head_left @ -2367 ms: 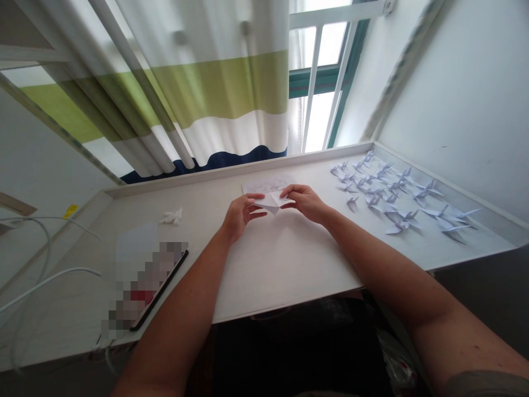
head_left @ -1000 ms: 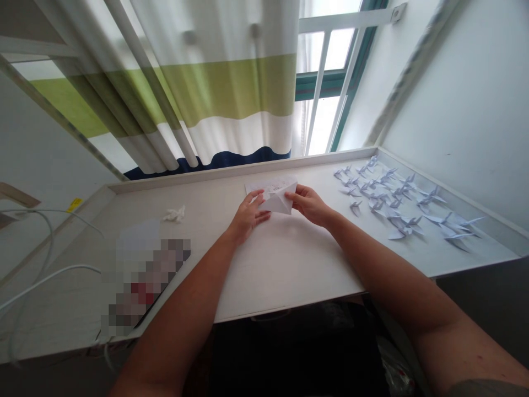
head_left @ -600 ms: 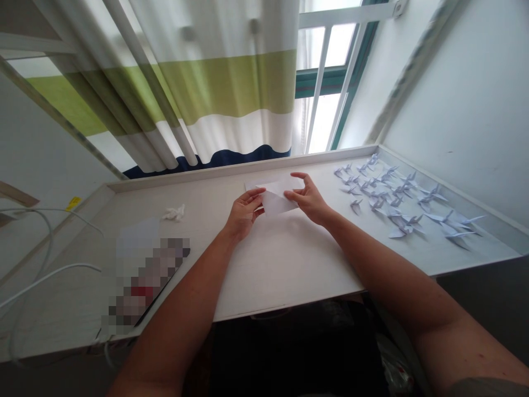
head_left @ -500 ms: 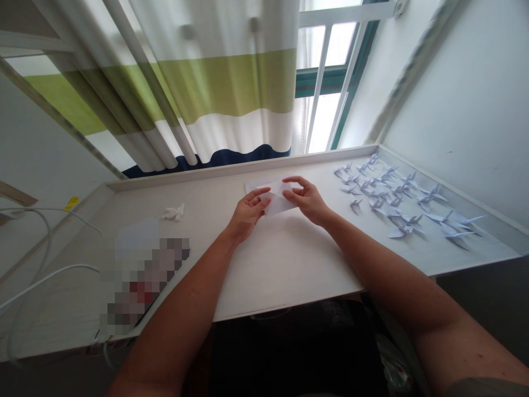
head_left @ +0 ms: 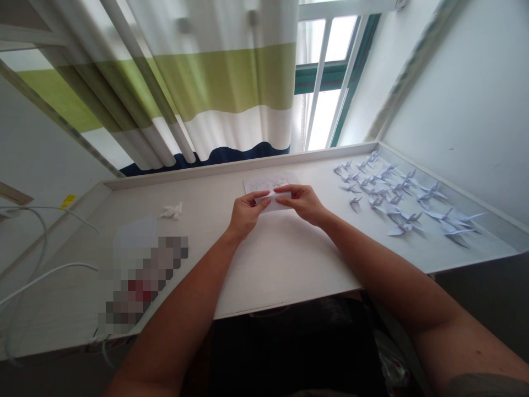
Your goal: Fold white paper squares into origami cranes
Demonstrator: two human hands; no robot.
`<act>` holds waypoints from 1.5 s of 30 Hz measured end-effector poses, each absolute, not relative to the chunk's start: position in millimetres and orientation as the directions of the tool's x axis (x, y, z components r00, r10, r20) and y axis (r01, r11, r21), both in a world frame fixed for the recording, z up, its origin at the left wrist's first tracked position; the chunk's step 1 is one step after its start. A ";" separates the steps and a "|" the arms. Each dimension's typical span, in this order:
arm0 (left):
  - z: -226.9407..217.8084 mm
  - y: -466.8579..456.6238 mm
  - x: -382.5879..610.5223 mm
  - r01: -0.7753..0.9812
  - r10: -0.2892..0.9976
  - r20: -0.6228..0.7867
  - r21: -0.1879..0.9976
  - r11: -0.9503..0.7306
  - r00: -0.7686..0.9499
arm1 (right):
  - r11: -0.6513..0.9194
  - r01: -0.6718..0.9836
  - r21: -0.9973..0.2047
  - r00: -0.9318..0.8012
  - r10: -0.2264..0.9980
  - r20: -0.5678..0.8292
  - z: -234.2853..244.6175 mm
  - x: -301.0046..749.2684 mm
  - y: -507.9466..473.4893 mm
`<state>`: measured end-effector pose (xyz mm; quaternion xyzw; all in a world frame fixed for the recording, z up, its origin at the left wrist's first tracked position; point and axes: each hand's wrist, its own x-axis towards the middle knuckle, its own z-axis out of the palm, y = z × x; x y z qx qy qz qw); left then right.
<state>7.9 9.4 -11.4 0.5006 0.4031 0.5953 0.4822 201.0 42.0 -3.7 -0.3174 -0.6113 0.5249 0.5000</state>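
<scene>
Folded paper (head_left: pixel 273 204): small white piece, mid-table toward the far side, between both hands. Left hand (head_left: pixel 243 214) grasps its left part, right hand (head_left: pixel 306 204) its right part. Both are pinch grips, thumbs on the near face, fingers around the far side, the 2 sets of fingertips almost meeting at center. Can't tell whether the paper touches the table or sits just above it.

Step in hand looks like pressing or adjusting a fold. To do it well, I'd line up edges before loading the crease, pinch at the middle, then run the thumbs outward to both ends with equal pressure. Keep the layers from sliding; thin stock likely takes a wrong crease for good.

Orientation: long axis runs left-right, roughly parallel to the back rail (head_left: pixel 198 166). 1 end points into each hand. Fingers cover a lot of it, so no clear tip to call.

Outward: printed sheet (head_left: pixel 264 182) lies flat just beyond the hands. Paper birds (head_left: pixel 430 192) spread over the right side of the white table (head_left: pixel 264 264). Left side: crumpled white scrap (head_left: pixel 171 211), then a pixelated flat object (head_left: pixel 144 281) near the left forearm.
</scene>
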 end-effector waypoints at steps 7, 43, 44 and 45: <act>-10.3 8.3 12.4 -0.220 0.976 0.204 0.951 -0.215 -0.072 | 0.209 -0.227 -0.951 -0.272 0.924 0.268 -7.9 198.7 43.5; -4.2 7.0 12.3 -0.252 0.973 0.198 0.942 -0.223 -0.120 | 0.233 -0.160 -0.959 -0.250 0.930 0.268 -13.6 191.1 39.2; -4.4 6.8 12.8 -0.265 0.976 0.187 0.941 -0.212 -0.115 | 0.230 -0.181 -0.956 -0.234 0.934 0.269 -13.5 190.5 39.2; -4.3 6.4 13.5 -0.278 0.978 0.176 0.939 -0.200 -0.110 | 0.221 -0.208 -0.953 -0.220 0.938 0.266 -13.0 190.0 39.1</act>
